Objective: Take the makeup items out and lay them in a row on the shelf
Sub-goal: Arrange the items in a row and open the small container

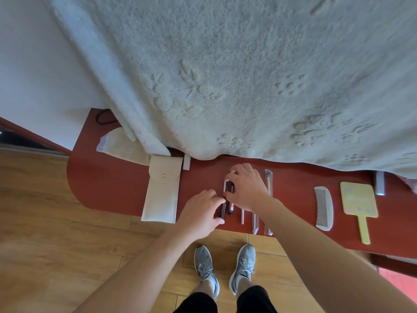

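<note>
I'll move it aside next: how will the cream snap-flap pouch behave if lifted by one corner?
The cream pouch lies flat, so it is probably near empty and light. It looks like soft fabric, so it would likely droop. Being flat, it should not roll.

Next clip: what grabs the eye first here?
A big pale fleecy blanket fills the upper frame, draping onto a reddish-brown wooden shelf. Mid-shelf, the left hand touches and the right hand pinches slim makeup pencils; a cream fabric pouch lies left, a white comb and yellow hand mirror right.
</note>
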`<state>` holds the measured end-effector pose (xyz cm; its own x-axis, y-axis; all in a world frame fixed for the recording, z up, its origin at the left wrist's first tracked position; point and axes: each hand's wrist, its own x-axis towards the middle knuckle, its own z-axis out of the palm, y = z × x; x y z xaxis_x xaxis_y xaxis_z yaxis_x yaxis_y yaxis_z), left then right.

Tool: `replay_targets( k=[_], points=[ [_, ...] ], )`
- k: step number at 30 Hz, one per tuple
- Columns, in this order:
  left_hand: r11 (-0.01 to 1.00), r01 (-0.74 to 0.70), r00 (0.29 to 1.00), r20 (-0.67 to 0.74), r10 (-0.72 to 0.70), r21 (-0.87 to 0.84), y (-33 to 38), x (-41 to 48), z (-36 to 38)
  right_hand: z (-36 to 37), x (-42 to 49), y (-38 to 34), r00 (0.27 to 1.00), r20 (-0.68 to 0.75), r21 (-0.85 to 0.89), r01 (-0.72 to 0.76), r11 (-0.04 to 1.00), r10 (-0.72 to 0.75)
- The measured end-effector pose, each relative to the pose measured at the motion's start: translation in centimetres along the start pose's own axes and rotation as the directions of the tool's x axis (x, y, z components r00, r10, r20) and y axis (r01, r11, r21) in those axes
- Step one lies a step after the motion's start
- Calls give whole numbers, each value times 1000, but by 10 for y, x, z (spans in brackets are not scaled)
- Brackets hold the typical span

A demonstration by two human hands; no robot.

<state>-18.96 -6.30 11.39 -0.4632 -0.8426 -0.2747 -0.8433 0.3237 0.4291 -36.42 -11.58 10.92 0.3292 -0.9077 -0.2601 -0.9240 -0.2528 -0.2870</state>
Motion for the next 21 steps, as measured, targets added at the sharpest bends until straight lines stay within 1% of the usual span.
replay_targets(
  k=[11, 21],
  points=[
    [999, 31, 999, -21, -32, -34, -2, -2, 4, 1, 0, -2, 1000, 11, -12, -22, 1000, 22],
    [999, 27, 999, -27, -28, -44, -4, -2, 6, -1, -1, -4, 999, 18, -22, -28, 999, 28]
  ],
)
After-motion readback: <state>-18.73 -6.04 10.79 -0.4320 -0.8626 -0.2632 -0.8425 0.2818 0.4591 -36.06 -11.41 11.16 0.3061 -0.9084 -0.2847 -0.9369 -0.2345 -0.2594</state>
